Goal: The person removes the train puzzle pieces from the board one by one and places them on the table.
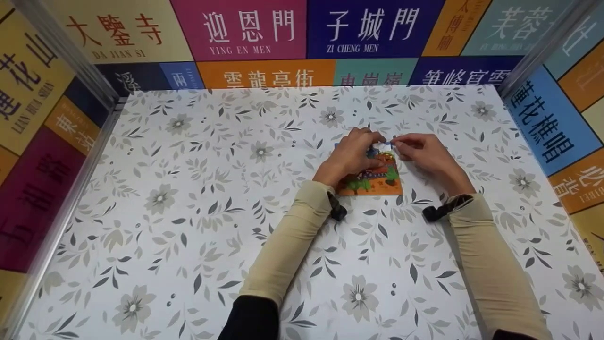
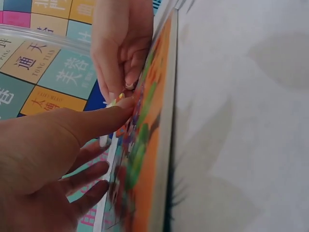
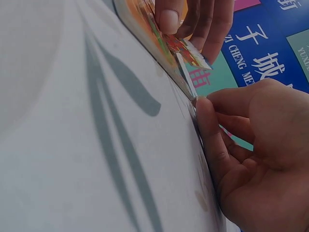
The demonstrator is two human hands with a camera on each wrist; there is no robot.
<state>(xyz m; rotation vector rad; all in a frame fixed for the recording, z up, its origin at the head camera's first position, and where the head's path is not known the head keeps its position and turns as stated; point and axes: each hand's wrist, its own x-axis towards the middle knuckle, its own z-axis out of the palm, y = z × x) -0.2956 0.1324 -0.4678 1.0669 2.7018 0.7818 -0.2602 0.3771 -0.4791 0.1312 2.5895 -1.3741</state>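
Note:
A small picture board (image 1: pixel 373 186), orange with green bushes and a red shape, lies flat on the table. Arched over it, my left hand (image 1: pixel 351 153) has its thumb (image 2: pixel 104 118) on the picture and its other fingers spread toward the far edge. A loose printed piece (image 3: pixel 190 52) tilts up from the board between that thumb and the fingers. At the far right corner, where a white patch (image 1: pixel 383 148) shows, my right hand (image 1: pixel 422 148) pinches the board's edge between thumb and forefinger. The left palm hides much of the picture.
A white table (image 1: pixel 212 264) with a grey leaf and flower print spreads around the board. Upright panels (image 1: pixel 255 33) of coloured blocks with large characters enclose its back and sides. A dark wrist camera (image 1: pixel 337 210) sits at the left cuff, another device (image 1: pixel 432 213) at the right.

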